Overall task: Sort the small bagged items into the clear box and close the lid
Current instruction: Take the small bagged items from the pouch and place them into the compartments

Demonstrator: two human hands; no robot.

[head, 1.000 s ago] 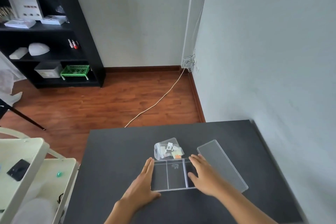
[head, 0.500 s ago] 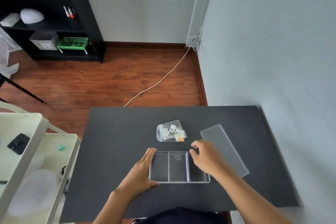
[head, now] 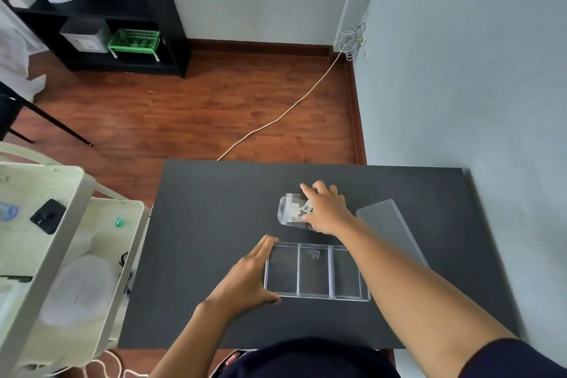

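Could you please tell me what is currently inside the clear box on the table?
All three compartments of the clear box look empty. The right forearm crosses its right compartment, hiding a corner.

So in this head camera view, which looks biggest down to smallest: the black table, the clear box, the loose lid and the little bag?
1. Black table, by far the largest.
2. Clear box.
3. Lid, which looks slightly smaller, but it lies farther away and the right arm hides part of it, so the order of these two is unsure.
4. Bag, smallest.
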